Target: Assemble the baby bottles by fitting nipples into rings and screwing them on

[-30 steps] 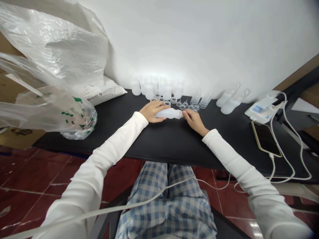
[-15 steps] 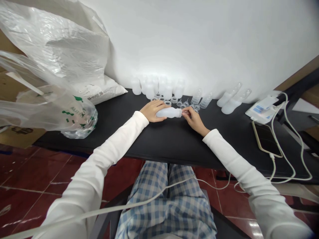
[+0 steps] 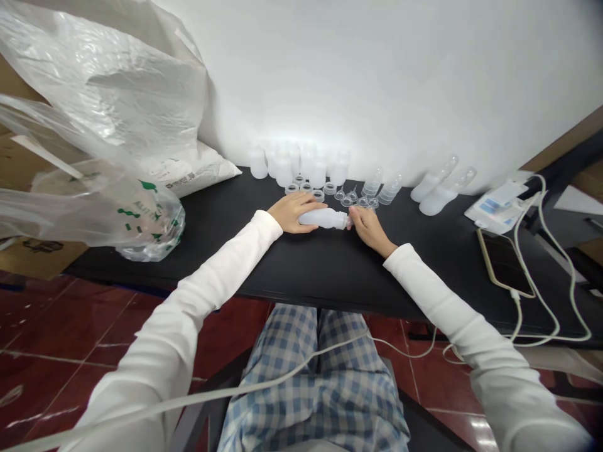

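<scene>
Facing black table point(image 3: 211, 257) mid-frame, white wall point(image 3: 377, 75) behind. Plastic bags point(image 3: 94, 81) upper left; phone point(image 3: 503, 262) at right. Translucent bottles point(image 3: 301, 166) line far edge; clear teats point(image 3: 351, 198) just behind hands. Left hand point(image 3: 294, 211) grasping milky bottle point(image 3: 325, 218), lying sideways at centre, fingers curled over its body. Right hand point(image 3: 369, 230) at bottle neck, fingertips point(image 3: 353, 213) touching; grip unclear.
</scene>
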Tool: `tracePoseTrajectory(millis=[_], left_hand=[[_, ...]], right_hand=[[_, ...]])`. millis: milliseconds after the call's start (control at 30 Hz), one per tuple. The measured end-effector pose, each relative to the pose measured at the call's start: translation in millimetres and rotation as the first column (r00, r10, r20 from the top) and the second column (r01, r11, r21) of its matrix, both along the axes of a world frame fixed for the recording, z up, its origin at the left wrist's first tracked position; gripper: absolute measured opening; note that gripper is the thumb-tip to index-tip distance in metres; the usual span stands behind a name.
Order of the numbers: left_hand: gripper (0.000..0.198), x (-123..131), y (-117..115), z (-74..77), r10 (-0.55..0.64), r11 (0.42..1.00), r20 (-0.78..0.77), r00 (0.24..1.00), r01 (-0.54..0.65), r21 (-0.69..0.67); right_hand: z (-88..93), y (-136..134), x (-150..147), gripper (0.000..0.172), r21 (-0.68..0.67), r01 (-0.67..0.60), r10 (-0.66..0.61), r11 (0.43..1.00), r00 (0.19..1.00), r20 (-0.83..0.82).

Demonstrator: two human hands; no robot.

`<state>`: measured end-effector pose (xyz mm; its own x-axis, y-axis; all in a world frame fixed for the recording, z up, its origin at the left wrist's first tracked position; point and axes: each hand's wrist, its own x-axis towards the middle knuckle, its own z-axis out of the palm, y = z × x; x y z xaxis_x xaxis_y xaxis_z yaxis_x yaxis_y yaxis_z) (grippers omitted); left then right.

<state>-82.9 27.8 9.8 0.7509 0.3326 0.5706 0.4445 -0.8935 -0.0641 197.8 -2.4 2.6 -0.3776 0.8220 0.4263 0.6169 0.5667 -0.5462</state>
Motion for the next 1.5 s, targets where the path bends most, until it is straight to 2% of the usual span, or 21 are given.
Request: tracePoseTrajectory(millis=[100,200,300,400,733,833,967,1133,1233,1400,1500], left_hand=[[0.052,-1.6,2.4,-1.0,-0.005,1.0,0.021,1.0,0.005,0.011],[0.053,-3.3,5.1,-2.3,0.035,0.999,0.026,0.999,-0.035,0.009],[0.054,-3.8,6.9,-3.8,0.073,0.997,0.027,0.997,-0.073,0.002],[0.054,-3.4,7.1,-4.2,0.064,0.998,0.027,0.998,-0.064,0.001],[0.054,-4.9,3.7,-0.3,0.041,0.999,0.021,0.999,-0.04,-0.015],[0.054,-2.1,2.4,-0.1,-0.001,1.0,0.008,1.0,0.001,0.006],[0.053,0.1,1.4,0.3,0.017,1.0,-0.003,1.0,-0.017,0.02],[0.053,-2.8,4.0,-0.4,0.072,0.997,0.023,0.997,-0.072,-0.004],[0.053,-3.9,5.6,-1.5,0.083,0.996,0.033,0.996,-0.082,-0.022],[0.053,-3.4,5.5,-2.4,0.076,0.997,0.025,0.997,-0.076,-0.013],[0.053,-4.3,5.0,-1.6,0.069,0.998,0.028,0.997,-0.068,-0.009]], right_hand=[[-3.1,0.2,1.1,0.065,0.034,0.039,-0.038,0.999,0.999,-0.038],[-3.2,-2.8,1.2,0.048,0.091,0.007,0.0,0.996,0.997,-0.075],[-2.6,-5.2,0.2,0.053,0.165,-0.071,0.071,0.984,0.997,0.006],[-3.1,-4.6,-0.4,0.047,0.181,-0.113,0.105,0.977,0.993,0.053],[-5.1,-0.5,4.5,0.044,0.148,-0.07,0.062,0.986,0.996,0.059],[-7.2,2.6,5.2,0.054,0.114,-0.058,0.052,0.992,0.997,0.056],[-7.1,3.3,5.7,0.063,0.077,-0.02,0.015,0.997,0.998,0.064],[-6.3,0.5,5.3,0.047,0.098,-0.018,0.013,0.995,0.999,0.047],[-7.1,-0.1,4.4,0.058,0.127,-0.045,0.038,0.991,0.998,0.056],[-6.5,0.8,4.8,0.043,0.156,-0.081,0.067,0.984,0.994,0.087],[-4.7,0.4,6.5,0.043,0.143,-0.074,0.059,0.987,0.992,0.11]])
